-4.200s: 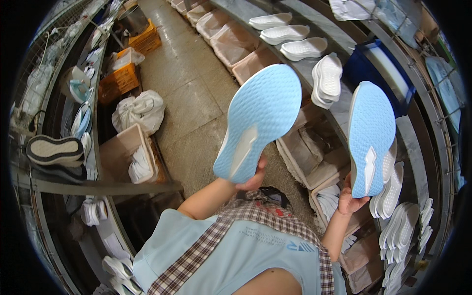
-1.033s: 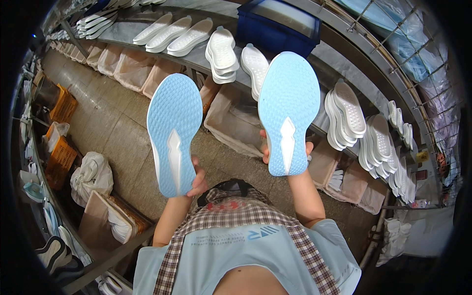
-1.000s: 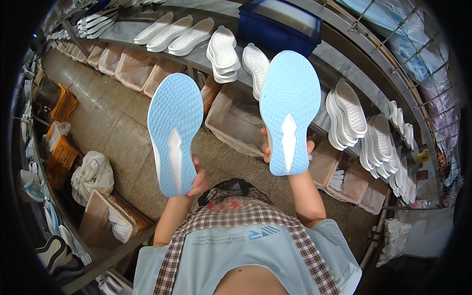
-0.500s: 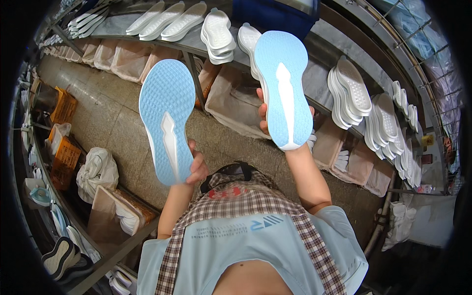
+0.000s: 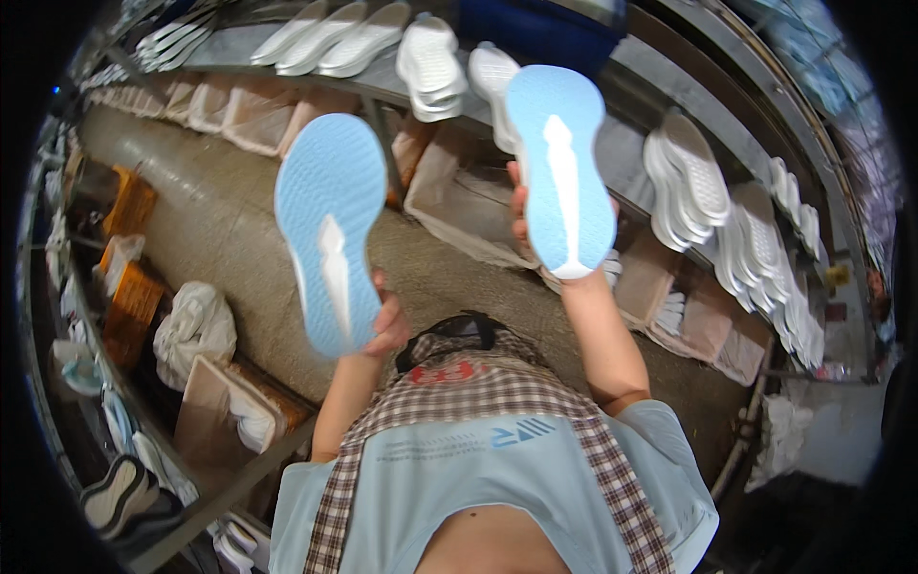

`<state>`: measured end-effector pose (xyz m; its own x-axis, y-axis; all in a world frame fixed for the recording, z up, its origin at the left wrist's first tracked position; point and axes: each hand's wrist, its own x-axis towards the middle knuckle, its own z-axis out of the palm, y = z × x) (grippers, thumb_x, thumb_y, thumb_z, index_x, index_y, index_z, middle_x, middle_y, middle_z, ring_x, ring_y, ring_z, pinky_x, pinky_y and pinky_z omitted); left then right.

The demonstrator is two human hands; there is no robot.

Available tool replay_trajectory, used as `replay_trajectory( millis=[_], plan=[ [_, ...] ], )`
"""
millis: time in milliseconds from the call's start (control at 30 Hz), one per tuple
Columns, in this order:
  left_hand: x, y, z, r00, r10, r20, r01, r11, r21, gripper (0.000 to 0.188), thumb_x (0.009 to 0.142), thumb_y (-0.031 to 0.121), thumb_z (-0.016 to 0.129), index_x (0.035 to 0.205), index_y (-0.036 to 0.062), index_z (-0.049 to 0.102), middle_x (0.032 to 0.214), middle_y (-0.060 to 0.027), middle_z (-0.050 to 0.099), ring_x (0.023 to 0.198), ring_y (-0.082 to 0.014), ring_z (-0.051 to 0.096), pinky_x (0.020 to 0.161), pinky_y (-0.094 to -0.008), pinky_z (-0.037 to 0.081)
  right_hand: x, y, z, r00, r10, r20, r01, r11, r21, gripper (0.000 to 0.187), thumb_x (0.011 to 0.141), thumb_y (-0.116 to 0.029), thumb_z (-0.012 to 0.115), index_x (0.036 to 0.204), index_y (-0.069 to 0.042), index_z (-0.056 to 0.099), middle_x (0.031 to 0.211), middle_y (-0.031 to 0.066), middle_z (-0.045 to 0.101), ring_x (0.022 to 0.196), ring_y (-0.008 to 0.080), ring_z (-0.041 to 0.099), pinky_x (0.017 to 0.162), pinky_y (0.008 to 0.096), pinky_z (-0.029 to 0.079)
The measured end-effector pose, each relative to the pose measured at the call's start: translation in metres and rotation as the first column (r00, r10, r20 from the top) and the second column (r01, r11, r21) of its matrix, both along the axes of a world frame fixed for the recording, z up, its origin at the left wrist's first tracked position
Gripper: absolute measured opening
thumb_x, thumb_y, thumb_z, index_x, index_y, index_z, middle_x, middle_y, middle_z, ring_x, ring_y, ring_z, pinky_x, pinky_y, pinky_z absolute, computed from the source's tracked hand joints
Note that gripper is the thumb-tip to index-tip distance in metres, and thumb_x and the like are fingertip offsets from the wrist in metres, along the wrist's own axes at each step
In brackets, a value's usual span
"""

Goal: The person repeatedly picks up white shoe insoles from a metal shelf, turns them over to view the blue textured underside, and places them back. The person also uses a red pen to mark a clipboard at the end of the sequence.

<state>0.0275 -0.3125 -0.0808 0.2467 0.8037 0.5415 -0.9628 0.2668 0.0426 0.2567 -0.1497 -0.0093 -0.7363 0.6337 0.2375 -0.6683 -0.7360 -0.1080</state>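
left sole [image 5: 330, 191] is hanging in the air over the floor [image 5: 234, 215], its light-blue textured underside and white centre strip facing the camera. the left hand [image 5: 387, 320] is clasping its near end, half curled, with fingers wrapping over the right edge; the rest of that hand is staying out of sight behind the sole. right sole [image 5: 585, 143], also light blue with a white strip, is sitting slightly farther off, in front of the desk [image 5: 626, 143] edge and well apart from its mate. the right hand [image 5: 519, 206] is gripping it from behind around the middle, fingers curling past the left edge and a little skin showing at the right; the palm is hiding.

on the desk, a white sole [image 5: 490, 81] is lying just behind the right sole, partly covered by it, with a white stack [image 5: 430, 62] standing to its left and another stack [image 5: 687, 182] to the right. a blue bin [image 5: 535, 29] is resting at the far side. lined baskets [image 5: 449, 206] are standing below the desk, and a white sack [image 5: 194, 330] is slumping on the left.
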Motion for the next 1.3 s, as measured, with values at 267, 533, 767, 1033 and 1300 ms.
replay_trajectory(
  millis=[267, 533, 767, 1033, 1300],
  plan=[
    [0.004, 0.001, 0.006, 0.994, -0.066, 0.091, 0.059, 0.995, 0.081, 0.061, 0.089, 0.054, 0.037, 0.126, 0.0055, 0.041, 0.081, -0.0189, 0.058, 0.038, -0.0162, 0.049, 0.032, -0.024, 0.032, -0.002, -0.007, 0.004, 0.999, 0.029, -0.021, -0.028, 0.998, 0.055, 0.09, 0.069, -0.036, 0.074, 0.141, -0.016, 0.024, 0.143, 0.0191, 0.023, 0.115, 0.0356, 0.043, 0.088, 0.0515, 0.042],
    [0.003, 0.005, 0.015, 0.996, -0.079, 0.049, 0.07, 0.983, 0.167, 0.052, 0.091, 0.045, 0.041, 0.124, 0.005, 0.042, 0.079, -0.0194, 0.06, 0.04, -0.0168, 0.053, 0.032, -0.0221, 0.038, -0.001, -0.009, 0.006, 0.999, 0.042, 0.009, -0.042, 0.999, 0.026, 0.086, 0.066, -0.029, 0.077, 0.138, -0.017, 0.033, 0.144, 0.0158, 0.024, 0.115, 0.0338, 0.045, 0.084, 0.0531, 0.044],
    [0.005, 0.008, 0.01, 0.99, -0.117, 0.08, 0.102, 0.98, 0.171, 0.062, 0.088, 0.054, 0.037, 0.125, 0.0038, 0.039, 0.082, -0.0217, 0.058, 0.038, -0.0181, 0.049, 0.032, -0.0266, 0.031, 0.001, -0.012, 0.007, 0.999, -0.034, 0.027, 0.03, 0.993, 0.112, 0.087, 0.069, -0.034, 0.073, 0.14, -0.012, 0.027, 0.14, 0.0211, 0.029, 0.112, 0.0366, 0.046, 0.083, 0.0493, 0.047],
    [0.008, 0.009, -0.001, 0.971, -0.111, 0.211, 0.113, 0.994, 0.003, 0.059, 0.088, 0.05, 0.043, 0.13, 0.0083, 0.037, 0.085, -0.0168, 0.054, 0.046, -0.0185, 0.051, 0.033, -0.0242, 0.034, 0.008, -0.013, 0.002, 0.999, -0.018, 0.041, 0.016, 0.999, 0.042, 0.088, 0.068, -0.032, 0.076, 0.14, -0.016, 0.028, 0.142, 0.0186, 0.025, 0.114, 0.0338, 0.046, 0.082, 0.0495, 0.047],
    [0.009, 0.005, -0.003, 0.973, -0.07, 0.221, 0.077, 0.997, -0.026, 0.058, 0.088, 0.047, 0.044, 0.131, 0.008, 0.037, 0.087, -0.0177, 0.054, 0.047, -0.0188, 0.051, 0.031, -0.023, 0.036, 0.007, -0.014, 0.0, 0.999, -0.005, 0.04, 0.004, 0.999, 0.034, 0.089, 0.069, -0.029, 0.076, 0.141, -0.016, 0.024, 0.143, 0.0199, 0.022, 0.114, 0.0351, 0.045, 0.083, 0.0516, 0.046]
  ],
)
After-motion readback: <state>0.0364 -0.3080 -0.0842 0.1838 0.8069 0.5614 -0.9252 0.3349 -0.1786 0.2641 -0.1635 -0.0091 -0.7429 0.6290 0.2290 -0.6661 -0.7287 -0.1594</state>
